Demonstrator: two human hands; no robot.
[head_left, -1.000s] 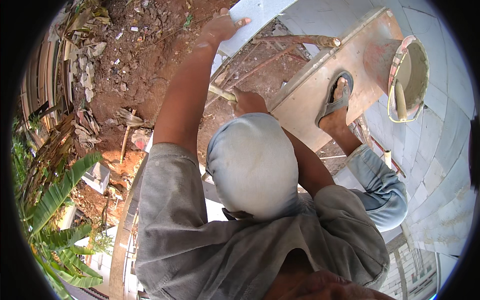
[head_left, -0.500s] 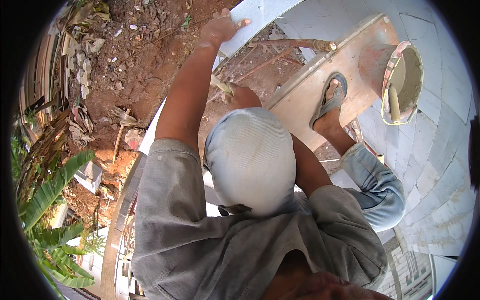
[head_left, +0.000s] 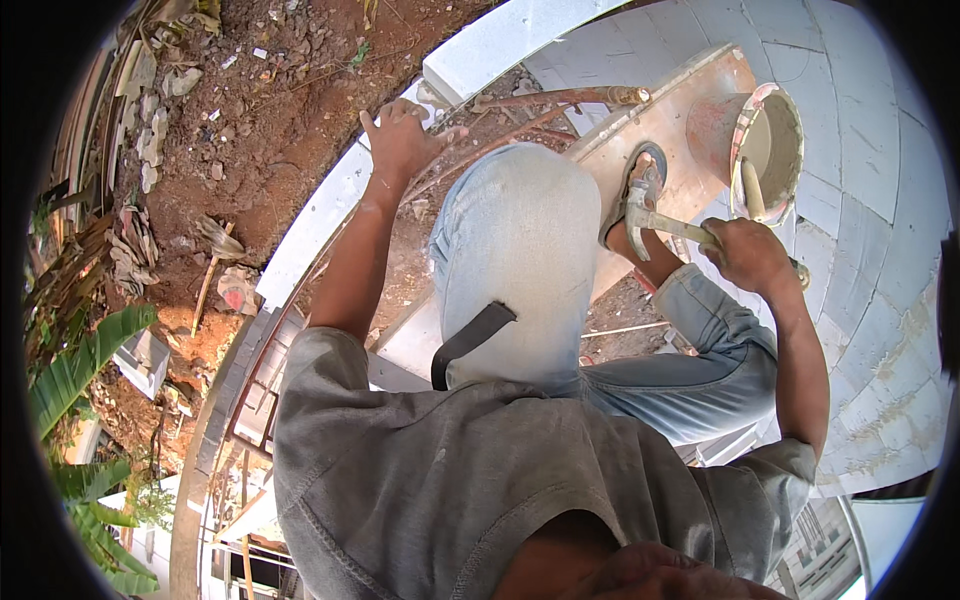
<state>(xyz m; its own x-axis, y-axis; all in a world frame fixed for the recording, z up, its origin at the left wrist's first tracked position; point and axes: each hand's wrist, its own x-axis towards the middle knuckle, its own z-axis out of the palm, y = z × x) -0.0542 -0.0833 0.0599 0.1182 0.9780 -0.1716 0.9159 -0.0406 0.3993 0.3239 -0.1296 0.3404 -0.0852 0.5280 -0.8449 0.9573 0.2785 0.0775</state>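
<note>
My left hand [head_left: 402, 143] is open, its fingers spread at the edge of the low white block wall [head_left: 335, 215], just short of a raised pale block [head_left: 510, 45]. Over on the right, my right hand [head_left: 752, 258] is wrapped around the handle of a hammer [head_left: 672, 226]. The hammer's metal head points left, in front of my sandalled foot [head_left: 645, 175]. My bent knee [head_left: 520, 210] in pale jeans lies between the two arms.
A mortar-stained bucket [head_left: 712, 140] stands on a wooden plank [head_left: 690, 185], with a pale cylindrical handle [head_left: 752, 192] at its rim. Wooden poles [head_left: 570, 97] run beneath. A grey block wall [head_left: 870, 180] rises at right; reddish soil [head_left: 270, 130] lies beyond the white wall.
My right hand has swung from beside the wall out to the right with the hammer. My left hand has come off the raised block and moved nearer along the wall. My view has shifted.
</note>
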